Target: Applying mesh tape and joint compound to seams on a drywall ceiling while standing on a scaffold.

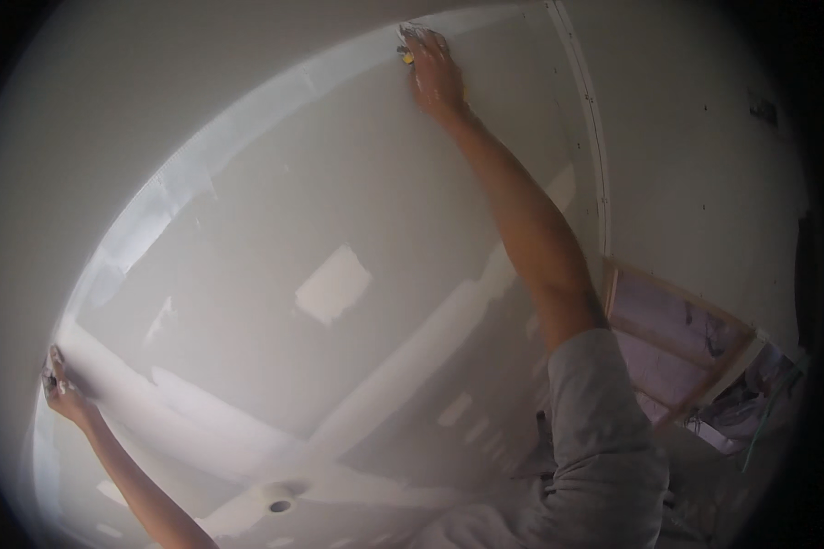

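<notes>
Reaching to the top centre of the frame, the right hand [433, 69] presses against the drywall [357, 183], its fingers closed around a small yellow tool [406, 57] whose tip touches the board at the upper end of a pale tape strip [201, 156]. Only a bit of yellow shows past the fingertips, so the kind of tool cannot be told. The bare right forearm runs down and to the right into a grey sleeve [595, 430] at the lower right.

At the far left edge, lower down, the left hand [58, 380] is curled shut on the other end of the strip, where it meets a broad white band of joint compound [183, 412]; whether the fingers pinch the tape itself is too blurred to tell. The strip arcs between the two hands across the upper left.

Compound bands cross near a round hole [280, 505] at the bottom centre. A white patch [332, 284] sits mid-frame. At the right, an open wooden frame [696, 384] shows pinkish insulation [668, 339].
</notes>
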`<state>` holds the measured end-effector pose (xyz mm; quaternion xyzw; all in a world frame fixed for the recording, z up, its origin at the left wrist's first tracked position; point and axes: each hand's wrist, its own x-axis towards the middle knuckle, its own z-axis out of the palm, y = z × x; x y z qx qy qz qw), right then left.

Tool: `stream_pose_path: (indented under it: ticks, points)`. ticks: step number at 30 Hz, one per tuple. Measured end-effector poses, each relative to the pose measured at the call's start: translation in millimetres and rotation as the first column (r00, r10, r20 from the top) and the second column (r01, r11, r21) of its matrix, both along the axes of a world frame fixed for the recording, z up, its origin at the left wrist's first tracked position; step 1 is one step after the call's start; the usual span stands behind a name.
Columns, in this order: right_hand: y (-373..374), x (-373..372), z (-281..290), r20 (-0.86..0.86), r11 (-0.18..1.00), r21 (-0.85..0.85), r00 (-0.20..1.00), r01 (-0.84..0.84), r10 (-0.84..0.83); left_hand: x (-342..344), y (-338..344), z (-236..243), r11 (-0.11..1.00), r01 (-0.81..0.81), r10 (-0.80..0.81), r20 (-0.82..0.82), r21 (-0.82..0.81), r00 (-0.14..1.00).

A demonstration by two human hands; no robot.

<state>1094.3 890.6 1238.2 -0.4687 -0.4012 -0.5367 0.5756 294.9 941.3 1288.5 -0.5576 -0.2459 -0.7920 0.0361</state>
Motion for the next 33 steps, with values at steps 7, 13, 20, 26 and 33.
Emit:
stream_pose_path:
  ticks: [7,13,20,26,33]
  points:
    - [7.7,-34.8,4.9,-0.024,0.996,-0.026,0.996,0.082,-0.082,-0.7,-6.2,-1.8,1.000,-0.005,0.005,-0.012,0.012,1.000]
    - [4.3,-51.2,15.8,-0.099,0.994,-0.108,0.995,-0.009,-0.002,-6.0,4.0,-2.2,1.000,-0.002,0.003,-0.027,0.017,1.000]
    - [15.2,-111.9,16.0,-0.169,0.992,-0.123,0.986,-0.023,0.002,13.3,-7.8,-4.9,0.999,-0.001,0.001,-0.015,0.038,1.000]
    - [15.6,-138.7,11.8,-0.218,0.960,-0.183,0.961,-0.213,0.172,10.1,-14.1,-1.6,0.999,-0.023,0.023,0.011,-0.037,1.000]
    - [0.3,-172.0,16.4,-0.155,0.956,-0.229,0.977,-0.183,0.149,3.2,-12.1,2.5,0.998,0.064,-0.064,-0.012,-0.005,0.998]
